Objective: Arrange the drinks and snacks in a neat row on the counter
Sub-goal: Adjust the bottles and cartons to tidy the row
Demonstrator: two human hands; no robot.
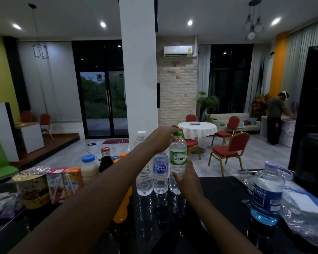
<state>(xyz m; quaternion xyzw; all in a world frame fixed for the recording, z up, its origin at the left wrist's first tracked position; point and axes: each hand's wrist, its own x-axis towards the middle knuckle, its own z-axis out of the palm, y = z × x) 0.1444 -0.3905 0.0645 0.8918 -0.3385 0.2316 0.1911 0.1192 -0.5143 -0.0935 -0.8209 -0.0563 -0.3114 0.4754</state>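
the left hand (166, 136) pinches the cap of the green bottle (177, 162); the right hand (184, 177) cups its base. it stands on the tabletop (218, 195), touching the blue-label bottle (160, 173). a nudge could topple the neighbours.

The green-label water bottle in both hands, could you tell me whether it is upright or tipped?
Upright: the green-label water bottle stands on the counter, green cap on top, beside two other water bottles.
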